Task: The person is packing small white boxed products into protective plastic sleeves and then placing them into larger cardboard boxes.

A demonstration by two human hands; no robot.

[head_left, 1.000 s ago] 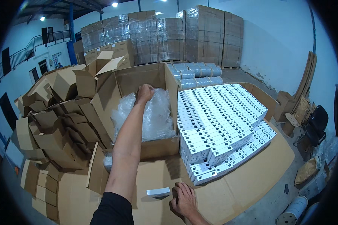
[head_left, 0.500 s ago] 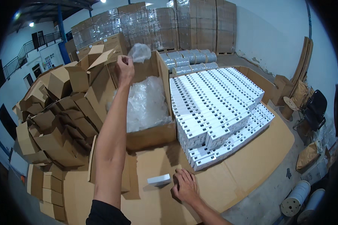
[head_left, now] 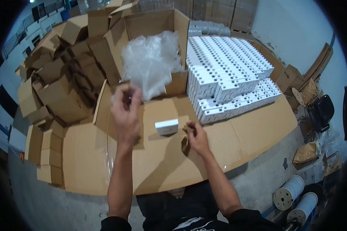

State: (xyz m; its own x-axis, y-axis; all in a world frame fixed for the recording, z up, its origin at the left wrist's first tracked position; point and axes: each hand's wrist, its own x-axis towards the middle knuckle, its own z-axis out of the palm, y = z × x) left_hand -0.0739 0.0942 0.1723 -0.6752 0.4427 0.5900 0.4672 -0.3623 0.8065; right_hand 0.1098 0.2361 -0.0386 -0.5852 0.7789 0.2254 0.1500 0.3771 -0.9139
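Observation:
A small white box (head_left: 167, 127) stands on the cardboard-covered table between my hands. My left hand (head_left: 126, 111) is raised just in front of a large open carton, fingers curled and closed on a clear plastic bag (head_left: 145, 87) that droops over the carton's front wall; exactly where the fingers grip it is partly hidden. My right hand (head_left: 197, 139) hovers beside the white box, fingers loosely bent and apart, with nothing in them. Crumpled clear plastic (head_left: 154, 48) fills part of the large carton (head_left: 176, 81).
Neat layers of white boxes (head_left: 229, 71) are stacked right of the carton. Opened brown cartons (head_left: 61, 92) pile up on the left. Cable spools (head_left: 289, 192) stand on the floor at lower right, below a black chair (head_left: 322, 111).
My left hand has come down and back from above the carton, and plastic now hangs over its front wall. My right hand has lifted slightly beside the white box. The view has tilted downward.

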